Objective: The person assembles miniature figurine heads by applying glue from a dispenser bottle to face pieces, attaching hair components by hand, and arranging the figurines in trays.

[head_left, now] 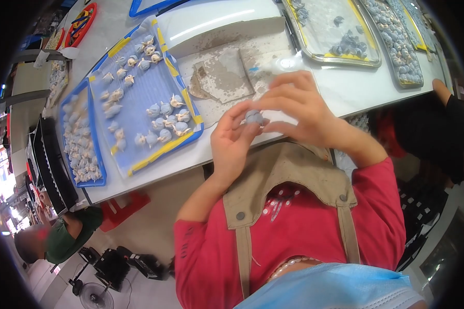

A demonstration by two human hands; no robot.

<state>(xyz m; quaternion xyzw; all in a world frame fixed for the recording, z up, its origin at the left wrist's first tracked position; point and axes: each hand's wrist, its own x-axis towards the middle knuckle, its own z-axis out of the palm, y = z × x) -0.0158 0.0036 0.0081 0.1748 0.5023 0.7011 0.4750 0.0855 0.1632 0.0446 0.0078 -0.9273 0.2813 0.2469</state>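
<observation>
In front of my chest, a small grey-blue figure piece is between my two hands, partly covered by fingers. My left hand is closed, pinching the piece between thumb and fingers. From the other side, my right hand curls its thumb and index finger around the same piece, its other fingers raised and slightly blurred. Nearby on the left lies a blue-rimmed tray with yellow tape. Several grey-blue figures with pale parts stand in loose groups on it.
A stained cardboard sheet lies just beyond my hands. Right of it, a metal tray holds grey pieces; a fuller tray sits farther right. Another blue tray of figures is at far left. Other people sit on both sides.
</observation>
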